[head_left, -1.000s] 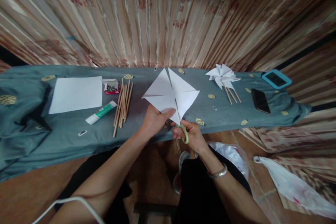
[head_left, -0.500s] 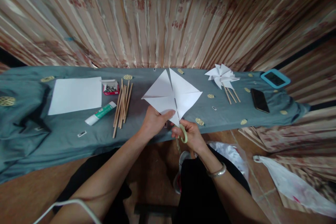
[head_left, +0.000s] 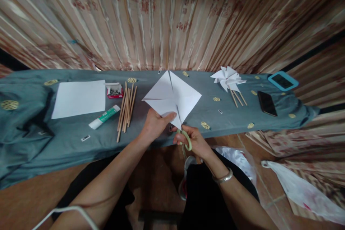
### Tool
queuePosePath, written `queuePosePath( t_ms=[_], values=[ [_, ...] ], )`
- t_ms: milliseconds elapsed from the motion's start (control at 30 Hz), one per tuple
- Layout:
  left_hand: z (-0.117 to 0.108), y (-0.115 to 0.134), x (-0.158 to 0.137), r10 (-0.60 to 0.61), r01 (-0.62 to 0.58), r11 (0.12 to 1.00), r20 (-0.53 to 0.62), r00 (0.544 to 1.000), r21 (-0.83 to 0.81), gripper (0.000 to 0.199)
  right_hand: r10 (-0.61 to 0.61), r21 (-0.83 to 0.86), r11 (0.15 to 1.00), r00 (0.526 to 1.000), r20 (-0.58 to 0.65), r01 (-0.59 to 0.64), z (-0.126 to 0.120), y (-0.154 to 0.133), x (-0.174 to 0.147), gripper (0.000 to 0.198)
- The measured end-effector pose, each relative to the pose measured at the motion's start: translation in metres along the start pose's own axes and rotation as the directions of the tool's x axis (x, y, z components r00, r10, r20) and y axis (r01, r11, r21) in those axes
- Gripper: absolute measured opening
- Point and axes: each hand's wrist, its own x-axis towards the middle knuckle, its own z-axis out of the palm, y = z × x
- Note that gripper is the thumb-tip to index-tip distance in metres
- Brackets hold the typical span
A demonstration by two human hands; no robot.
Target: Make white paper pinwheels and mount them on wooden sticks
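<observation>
A white paper square [head_left: 185,91], turned corner-down, has slits running inward from its far, left and near corners. My left hand [head_left: 156,124] is closed on its lower left edge, thumb on top. With fingers through the light green handles, my right hand [head_left: 192,138] grips scissors [head_left: 187,141] at the near corner. The blades lie along the slit there, mostly hidden by the paper. To the left are several wooden sticks [head_left: 126,109], and to the right lie white paper pinwheels [head_left: 227,78] on sticks.
On the cloth-covered table [head_left: 151,79] are a stack of white paper [head_left: 79,99], a glue tube [head_left: 104,116] and a small red box of metal pins [head_left: 114,91]. A black phone [head_left: 266,103] and a blue-framed device [head_left: 283,81] lie at the right. A curtain [head_left: 167,18] hangs behind.
The paper square has shifted slightly left and lies flatter, its right part less raised. My right hand and the scissors have moved a little down at the near corner.
</observation>
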Motion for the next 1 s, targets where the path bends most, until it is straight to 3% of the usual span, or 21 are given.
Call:
queuePosePath(
  t_ms=[100, 267, 400, 467, 533, 667, 833, 933, 1000],
  values=[
    [-0.012, -0.006, 0.006, 0.011, -0.012, 1.000, -0.076, 0.997, -0.017, 0.023, 0.046, -0.167, 0.985, 0.998, 0.031, -0.040, -0.007, 0.008, -0.004, 0.044],
    [-0.031, -0.014, 0.009, -0.069, 0.056, 0.995, -0.160, 0.985, -0.081, 0.035, 0.095, -0.473, 0.879, 0.995, 0.038, -0.065, -0.032, 0.011, -0.016, 0.044],
    [-0.034, -0.026, 0.007, -0.168, 0.144, 0.975, -0.139, 0.976, -0.172, 0.041, -0.016, -0.687, 0.725, 0.997, -0.081, -0.044, -0.058, 0.003, -0.020, 0.039],
    [-0.031, -0.032, 0.005, -0.218, 0.194, 0.958, -0.096, 0.971, -0.211, 0.043, -0.094, -0.796, 0.592, 0.970, -0.224, -0.126, -0.069, 0.000, -0.019, 0.041],
    [-0.028, -0.036, 0.004, -0.245, 0.231, 0.950, -0.047, 0.968, -0.209, 0.041, -0.180, -0.850, 0.463, 0.913, -0.367, -0.251, -0.078, -0.002, -0.015, 0.046],
    [-0.026, -0.040, 0.006, -0.260, 0.259, 0.961, -0.006, 0.966, -0.095, 0.030, -0.330, -0.884, 0.290, 0.828, -0.453, -0.368, -0.091, 0.001, -0.001, 0.054],
    [-0.037, -0.048, 0.012, -0.162, 0.160, 0.985, 0.015, 0.987, 0.066, 0.042, -0.427, -0.925, 0.132, 0.821, -0.378, -0.357, -0.100, 0.007, 0.017, 0.054],
    [-0.049, -0.051, 0.012, -0.060, 0.057, 0.982, 0.008, 0.998, 0.177, 0.064, -0.482, -0.940, 0.097, 0.811, -0.332, -0.328, -0.103, 0.007, 0.024, 0.042],
    [-0.058, -0.048, 0.010, 0.061, -0.051, 0.937, -0.018, 0.998, 0.346, 0.075, -0.542, -0.947, 0.093, 0.782, -0.308, -0.308, -0.104, 0.006, 0.027, 0.033]
  ],
)
